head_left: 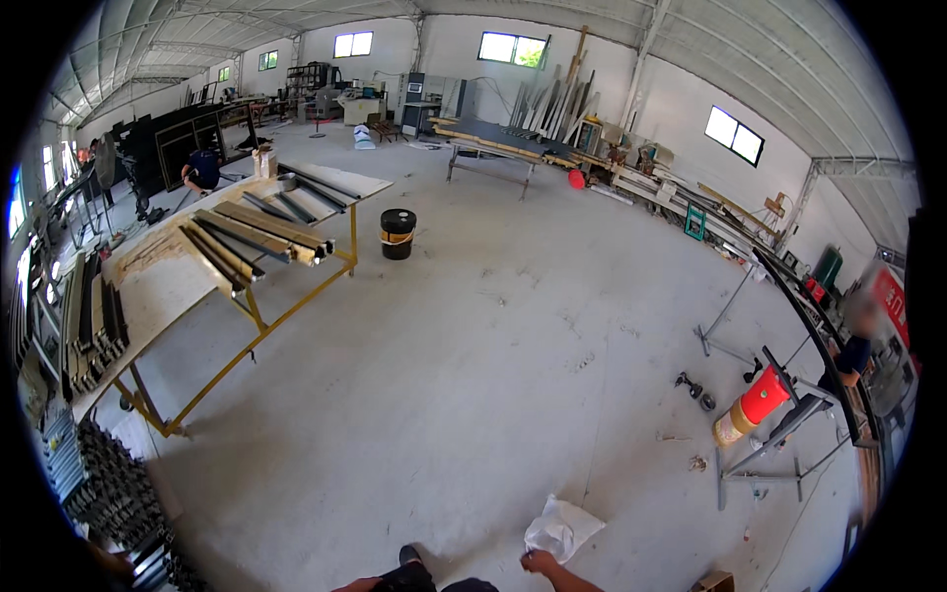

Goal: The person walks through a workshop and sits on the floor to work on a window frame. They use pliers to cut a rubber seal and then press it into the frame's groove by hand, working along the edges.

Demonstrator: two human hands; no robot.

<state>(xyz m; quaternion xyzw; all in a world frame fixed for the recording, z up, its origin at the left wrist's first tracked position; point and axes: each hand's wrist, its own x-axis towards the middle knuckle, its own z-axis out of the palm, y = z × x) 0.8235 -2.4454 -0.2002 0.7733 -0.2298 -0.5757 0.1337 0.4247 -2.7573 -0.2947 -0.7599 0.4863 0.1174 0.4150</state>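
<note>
At the picture's lower edge, my right hand [540, 562] grips the bottom corner of a crumpled white bag [562, 528] that hangs just above the grey concrete floor [473, 395]. Only a sliver of my left forearm [357, 584] shows at the bottom edge. The left hand itself is hidden beside a dark shape [412, 564], which may be my shoe or clothing.
A yellow-framed work table [258, 335] at the left carries long dark metal profiles [261, 229]. A black bucket [398, 234] stands beyond it. More profiles are stacked at the lower left [109, 474]. A red cylinder [755, 405] lies on a stand near a person [856, 350] at the right. Another person [203, 170] crouches far left.
</note>
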